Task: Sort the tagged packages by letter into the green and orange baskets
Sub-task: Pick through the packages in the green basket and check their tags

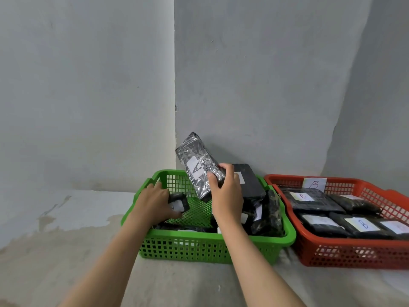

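A green basket [208, 247] stands in the middle with several black wrapped packages in it. My right hand [226, 191] grips a shiny black package tagged A [197, 165], held tilted above the basket's back half. My left hand [155, 202] is inside the basket at its left end, closed on a small black package [178, 201] with a white tag. To the right stands an orange basket [345, 251] with a B label [314, 184] on its back rim and several black packages tagged B [363, 224] laid flat in it.
Both baskets stand on a pale grey surface against a grey wall corner. A large black package [250, 180] leans on the green basket's back right rim. The two baskets touch side by side. Bare stained surface lies to the left of the green basket.
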